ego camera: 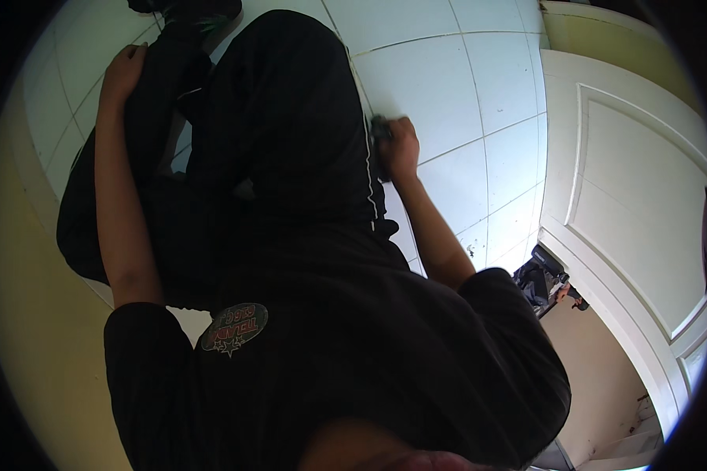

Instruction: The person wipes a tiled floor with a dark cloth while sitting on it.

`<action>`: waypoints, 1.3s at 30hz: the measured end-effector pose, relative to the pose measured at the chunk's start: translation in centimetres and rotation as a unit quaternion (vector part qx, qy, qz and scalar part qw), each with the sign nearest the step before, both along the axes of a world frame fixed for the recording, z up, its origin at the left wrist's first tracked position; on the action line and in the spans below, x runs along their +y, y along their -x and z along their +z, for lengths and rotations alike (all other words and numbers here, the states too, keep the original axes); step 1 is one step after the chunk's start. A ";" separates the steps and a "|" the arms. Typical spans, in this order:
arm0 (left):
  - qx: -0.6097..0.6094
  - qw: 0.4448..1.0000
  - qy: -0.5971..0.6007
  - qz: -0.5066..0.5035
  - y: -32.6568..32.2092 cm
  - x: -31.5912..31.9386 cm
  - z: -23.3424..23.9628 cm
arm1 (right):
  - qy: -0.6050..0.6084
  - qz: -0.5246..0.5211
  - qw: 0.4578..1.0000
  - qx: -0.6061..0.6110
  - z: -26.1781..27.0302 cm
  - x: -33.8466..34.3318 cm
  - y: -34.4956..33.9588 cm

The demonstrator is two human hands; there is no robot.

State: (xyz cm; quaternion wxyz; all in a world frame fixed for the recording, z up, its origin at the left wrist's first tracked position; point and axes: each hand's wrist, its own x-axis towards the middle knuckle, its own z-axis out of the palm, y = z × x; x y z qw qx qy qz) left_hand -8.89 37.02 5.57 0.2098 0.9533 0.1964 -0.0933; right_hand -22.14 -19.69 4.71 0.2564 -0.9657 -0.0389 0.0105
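Observation:
My left hand (pixel 125 72) rests on my bent left leg in black trousers (pixel 165 76), with nothing seen in it. On the right, beside my raised right knee (pixel 283 70), my right hand (pixel 402 147) is low over the white floor tiles (pixel 418 76). It grips a dark, crumpled-looking object (pixel 380 130) with a greenish tint, perhaps a cloth. My leg and fingers partly cover this object, and blur keeps its kind unsettled.
A white panelled door (pixel 636 171) stands at the right. Beyond its lower edge is a black item (pixel 539 274), partly cut off by my sleeve. Dark specks (pixel 470 247) mark the tiles near my right forearm. A yellowish wall (pixel 41 329) rises at my left.

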 end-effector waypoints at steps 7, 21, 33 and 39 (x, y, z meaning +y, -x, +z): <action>-0.002 1.000 0.001 -0.024 0.1 0.8 -1.4 | 0.068 -0.046 0.996 0.046 0.5 -0.3 1.5; -0.013 0.999 -0.032 -0.024 0.1 -0.5 -0.5 | 0.113 -0.027 0.991 -0.066 -3.4 5.3 -21.9; -0.009 1.000 -0.021 -0.015 0.9 -0.8 -0.5 | 0.017 -0.004 0.999 -0.051 -2.5 -3.7 0.6; -0.015 1.000 -0.006 -0.022 0.7 -0.6 -0.5 | 0.099 -0.087 0.987 -0.092 -3.7 -5.4 -8.9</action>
